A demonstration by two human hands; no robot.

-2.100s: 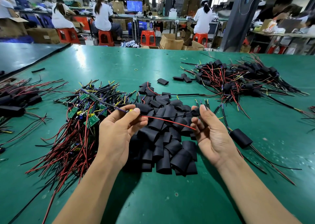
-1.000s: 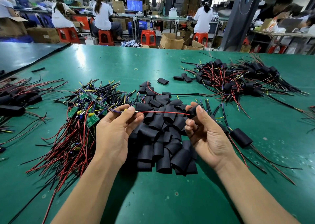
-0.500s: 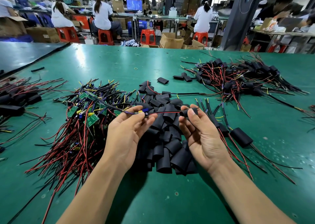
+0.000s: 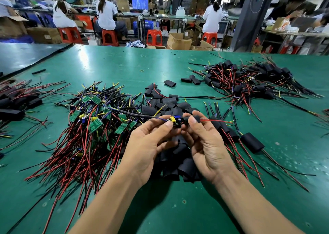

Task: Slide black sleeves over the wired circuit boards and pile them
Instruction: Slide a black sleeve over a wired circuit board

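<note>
- The circuit board (image 4: 175,122), carrying a yellow and a blue part, is held up over the middle of the table between the two hands.
- The left hand (image 4: 151,144) pinches the board's left end between thumb and curled fingers. Blue and yellow wires run off from it to the left.
- The right hand (image 4: 206,144) pinches a black sleeve (image 4: 192,118) right at the board's right end. A red wire comes out of the sleeve to the right. Whether the sleeve overlaps the board cannot be told.
- Under both hands lies a heap of loose sleeves (image 4: 178,167).
- Left of it is a pile of bare boards (image 4: 96,125) with red and black wires.
- Near right, one sleeved board (image 4: 252,143) lies alone.
- Far right sits a pile of sleeved boards (image 4: 249,80).
- Everything rests on a green table (image 4: 124,64). Beyond its far edge people sit on red stools (image 4: 154,37).
</note>
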